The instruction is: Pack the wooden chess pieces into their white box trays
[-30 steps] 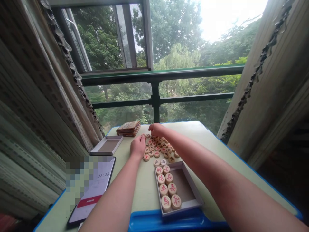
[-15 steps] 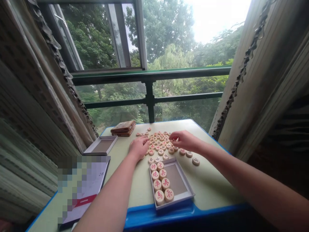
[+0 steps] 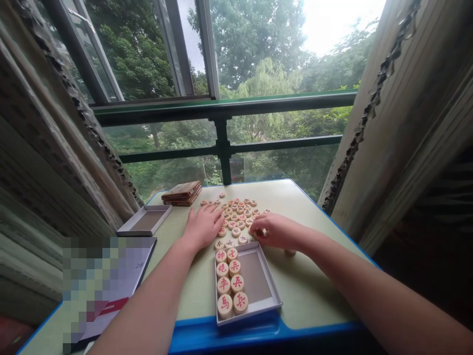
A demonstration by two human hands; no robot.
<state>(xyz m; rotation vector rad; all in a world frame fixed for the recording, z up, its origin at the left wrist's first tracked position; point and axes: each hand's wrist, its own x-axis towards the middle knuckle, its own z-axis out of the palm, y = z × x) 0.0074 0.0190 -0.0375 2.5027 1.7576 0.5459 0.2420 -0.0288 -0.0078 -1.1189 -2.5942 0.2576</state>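
Note:
Several round wooden Chinese chess pieces [image 3: 242, 217] with red or black characters lie face up in a loose cluster on the table [image 3: 306, 296]. My left hand [image 3: 202, 224] rests palm down at the cluster's left side, fingers spread, holding nothing. At the right side, my right hand [image 3: 279, 230] has its fingers curled round a chess piece [image 3: 260, 232], which they partly cover. Below the cluster sits a shallow white box [image 3: 273, 278]. Two columns of red-lettered pieces [image 3: 223, 286] stand along its left half; bare bottom shows on its right.
A second shallow box [image 3: 144, 220], possibly a lid, lies at the left. Behind it are stacked brown boards or boxes [image 3: 182, 193]. A notebook-like item [image 3: 129, 291], partly pixelated, lies near my left forearm. Curtains frame the window, and a green railing [image 3: 229, 107] runs behind the table.
My right hand has come nearer and lower, from the cluster's upper right to its lower right, and now holds a piece. My left hand has shifted slightly left. The view has also shifted.

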